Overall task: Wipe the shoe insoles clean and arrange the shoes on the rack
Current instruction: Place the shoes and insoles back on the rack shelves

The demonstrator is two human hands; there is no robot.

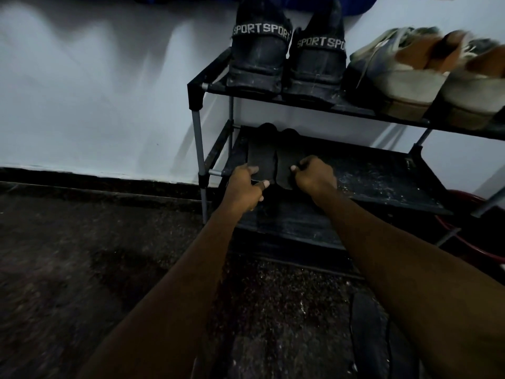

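Observation:
Two black insoles lie side by side on the middle shelf (pixel 382 184) of a black shoe rack. My left hand (pixel 246 187) pinches the near end of the left insole (pixel 261 157) between thumb and fingers. My right hand (pixel 314 175) grips the near end of the right insole (pixel 287 160) with curled fingers. On the top shelf (pixel 314 101) stand two black shoes marked SPORT, the left one (pixel 259 56) and the right one (pixel 319 61), heels toward me. Beside them sits a pair of beige and brown sneakers (pixel 426 75).
A white wall rises behind the rack, with a dark baseboard. The floor is dark speckled stone. A dark shoe (pixel 371 332) lies on the floor at the bottom right. A red round object (pixel 481 247) shows behind the rack's right side. A lower shelf (pixel 287 228) sits under my hands.

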